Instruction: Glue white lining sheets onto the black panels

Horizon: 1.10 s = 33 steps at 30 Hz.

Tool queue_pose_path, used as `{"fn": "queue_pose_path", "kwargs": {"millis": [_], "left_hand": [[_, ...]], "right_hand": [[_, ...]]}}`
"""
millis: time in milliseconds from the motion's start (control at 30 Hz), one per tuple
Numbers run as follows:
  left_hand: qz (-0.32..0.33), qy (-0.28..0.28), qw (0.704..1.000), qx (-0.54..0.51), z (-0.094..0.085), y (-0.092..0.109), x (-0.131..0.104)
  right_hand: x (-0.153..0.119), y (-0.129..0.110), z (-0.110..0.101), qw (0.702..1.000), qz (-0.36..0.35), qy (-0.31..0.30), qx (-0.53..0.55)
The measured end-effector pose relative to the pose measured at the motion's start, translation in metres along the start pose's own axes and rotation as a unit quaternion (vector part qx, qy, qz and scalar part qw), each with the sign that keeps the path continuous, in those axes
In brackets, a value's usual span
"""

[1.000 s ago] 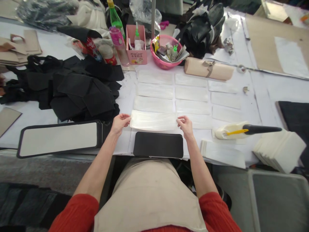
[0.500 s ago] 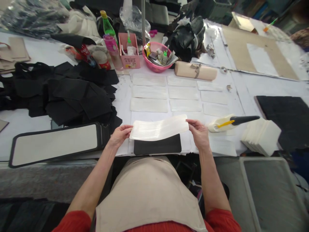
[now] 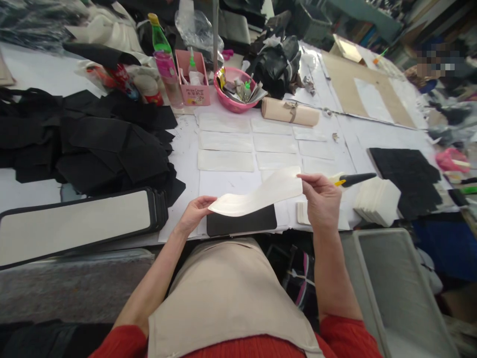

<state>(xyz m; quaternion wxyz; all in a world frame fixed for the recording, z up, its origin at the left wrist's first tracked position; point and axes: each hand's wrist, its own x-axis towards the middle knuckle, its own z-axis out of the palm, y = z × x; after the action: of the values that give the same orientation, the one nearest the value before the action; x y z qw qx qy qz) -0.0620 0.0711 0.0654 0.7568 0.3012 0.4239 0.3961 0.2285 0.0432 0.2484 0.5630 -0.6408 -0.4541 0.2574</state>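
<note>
A thin white strip (image 3: 257,195) hangs bent between my hands above the table's front edge. My left hand (image 3: 196,213) pinches its left end, and my right hand (image 3: 322,196) pinches its right end, held higher. Below the strip lies a black rounded rectangular piece (image 3: 242,222), partly covered by it from this view. Beyond the strip, several pale rectangular pieces (image 3: 225,160) lie in rows on the white table surface.
Black cut pieces (image 3: 100,144) are heaped at the left, behind a long black-edged stack (image 3: 74,221). A pink basket (image 3: 236,103), a pink box (image 3: 194,94) and a beige roll (image 3: 288,111) stand farther back. At the right are a white stack (image 3: 376,201) and a black-handled brush (image 3: 357,179).
My right hand has moved right and up, so the strip now slopes and twists. My left hand has shifted slightly right and down. The view has turned to the right.
</note>
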Motion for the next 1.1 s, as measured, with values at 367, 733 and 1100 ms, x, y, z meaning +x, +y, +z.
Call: {"fn": "queue_pose_path", "kwargs": {"millis": [367, 733, 1100], "left_hand": [[0.005, 0.071, 0.997, 0.020, 0.000, 0.009, -0.012], [-0.063, 0.043, 0.989, 0.124, -0.002, -0.019, -0.029], [-0.041, -0.022, 0.998, 0.043, 0.061, -0.039, 0.026]], "right_hand": [[-0.012, 0.002, -0.026, 0.979, -0.061, 0.058, -0.189], [-0.054, 0.026, -0.065, 0.987, 0.041, -0.021, -0.156], [-0.052, -0.033, -0.090, 0.980, -0.046, -0.067, -0.184]]}}
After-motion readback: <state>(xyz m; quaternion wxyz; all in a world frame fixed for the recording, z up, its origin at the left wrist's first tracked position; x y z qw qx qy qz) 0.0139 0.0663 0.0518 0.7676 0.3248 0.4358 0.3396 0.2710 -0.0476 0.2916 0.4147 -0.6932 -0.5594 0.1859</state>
